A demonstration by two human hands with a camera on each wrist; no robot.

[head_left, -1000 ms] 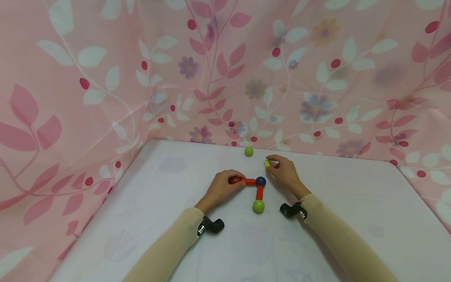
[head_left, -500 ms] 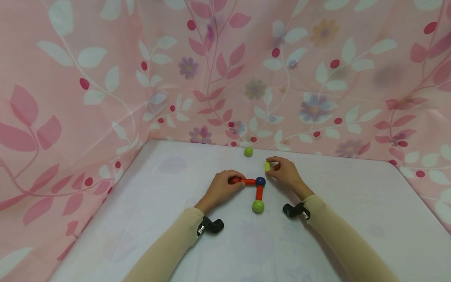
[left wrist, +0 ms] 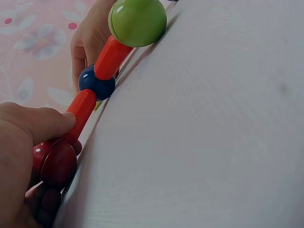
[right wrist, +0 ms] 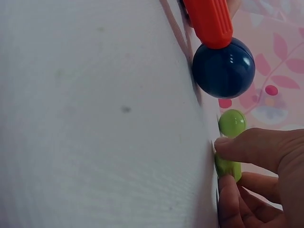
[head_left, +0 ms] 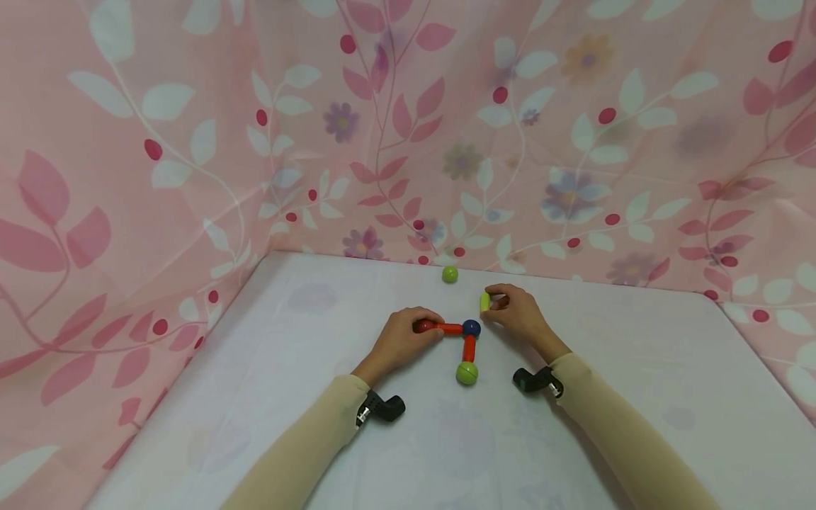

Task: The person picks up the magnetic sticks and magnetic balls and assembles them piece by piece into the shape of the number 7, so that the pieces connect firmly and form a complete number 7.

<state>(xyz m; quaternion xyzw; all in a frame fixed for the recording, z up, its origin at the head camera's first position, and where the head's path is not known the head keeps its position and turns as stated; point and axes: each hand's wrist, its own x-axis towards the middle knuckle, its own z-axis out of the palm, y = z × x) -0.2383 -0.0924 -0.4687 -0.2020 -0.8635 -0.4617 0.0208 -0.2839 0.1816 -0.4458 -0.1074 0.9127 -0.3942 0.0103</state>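
Observation:
My left hand grips the red ball and the end of a red rod joined to it. That rod runs right to a dark blue ball. From the blue ball a second red rod comes toward me and ends at a green ball. Just beyond and right of the blue ball, my right hand pinches a short yellow-green rod between thumb and fingers. In the right wrist view the rod shows partly behind the thumb.
A loose green ball sits near the far edge of the white-covered table. Pink floral cloth hangs behind the table and along its left side. Each wrist wears a small black camera.
My right hand has shifted slightly right and toward me, and more of the yellow-green rod shows, now standing nearly in line with the view. The left hand and joined pieces stay in place.

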